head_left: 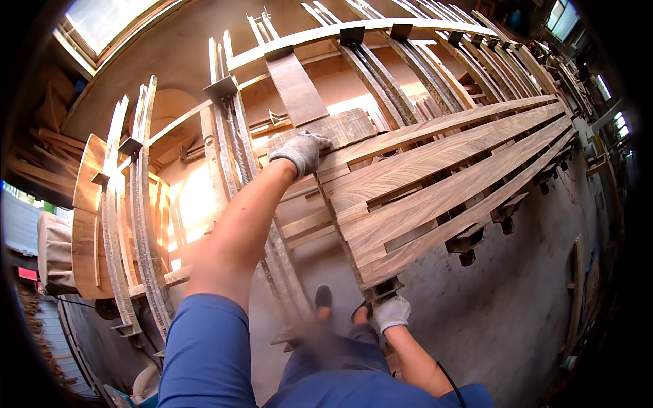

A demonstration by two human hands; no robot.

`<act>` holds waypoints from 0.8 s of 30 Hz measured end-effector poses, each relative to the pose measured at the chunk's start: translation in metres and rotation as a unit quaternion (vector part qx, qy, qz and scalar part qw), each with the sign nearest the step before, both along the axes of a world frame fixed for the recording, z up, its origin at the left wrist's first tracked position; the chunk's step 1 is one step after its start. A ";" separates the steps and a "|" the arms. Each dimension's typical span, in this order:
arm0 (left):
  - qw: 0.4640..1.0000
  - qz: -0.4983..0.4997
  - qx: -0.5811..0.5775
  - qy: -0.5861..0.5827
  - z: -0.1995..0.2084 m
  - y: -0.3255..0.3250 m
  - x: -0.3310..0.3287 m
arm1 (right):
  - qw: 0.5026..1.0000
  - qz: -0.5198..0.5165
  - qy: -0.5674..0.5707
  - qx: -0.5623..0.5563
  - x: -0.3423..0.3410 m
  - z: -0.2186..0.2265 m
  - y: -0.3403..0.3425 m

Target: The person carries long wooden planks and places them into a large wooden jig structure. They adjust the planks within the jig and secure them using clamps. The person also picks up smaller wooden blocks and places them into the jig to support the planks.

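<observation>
My left hand (304,152), in a grey work glove, is on a short rough wooden block (343,128), with its fingers bent over the near side. The block lies between a long brown board (294,85) and the slatted wooden panel (435,173). Several planks with gaps between them make up this panel, which lies across metal bar clamps. Low at the panel's near corner, my right hand (392,313), in a pale glove, is closed at the dark end of a bar clamp (383,290). Its fingertips are partly hidden there.
Long bar clamps (388,81) run in a row away from me, beneath a pale wooden rail (360,28). More clamps (146,231) stand at left beside a curved wooden panel (87,238). Clamp ends (466,241) jut out along the panel's right edge, above the concrete floor (503,299).
</observation>
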State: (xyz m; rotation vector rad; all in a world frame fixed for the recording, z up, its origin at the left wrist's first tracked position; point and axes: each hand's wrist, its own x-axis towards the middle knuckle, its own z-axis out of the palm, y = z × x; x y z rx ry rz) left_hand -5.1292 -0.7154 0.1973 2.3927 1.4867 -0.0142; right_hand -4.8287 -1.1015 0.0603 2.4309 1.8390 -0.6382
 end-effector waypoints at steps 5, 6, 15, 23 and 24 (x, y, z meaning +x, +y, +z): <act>0.991 0.062 0.052 -0.111 -0.016 -0.023 -0.008 | 0.997 0.048 0.039 0.038 0.011 -0.005 -0.002; 0.987 0.073 0.069 -0.126 -0.024 -0.030 -0.011 | 0.995 0.063 0.061 0.049 0.013 -0.005 -0.001; 0.973 0.094 0.084 -0.193 -0.045 -0.037 -0.022 | 0.824 -0.055 0.499 -0.262 0.044 0.020 0.041; 0.984 0.102 0.100 -0.107 -0.049 -0.050 -0.014 | 0.778 -0.115 0.523 -0.328 0.036 0.041 0.051; 0.982 0.107 0.103 -0.115 -0.051 -0.061 -0.002 | 0.792 -0.130 0.500 -0.324 0.034 0.042 0.049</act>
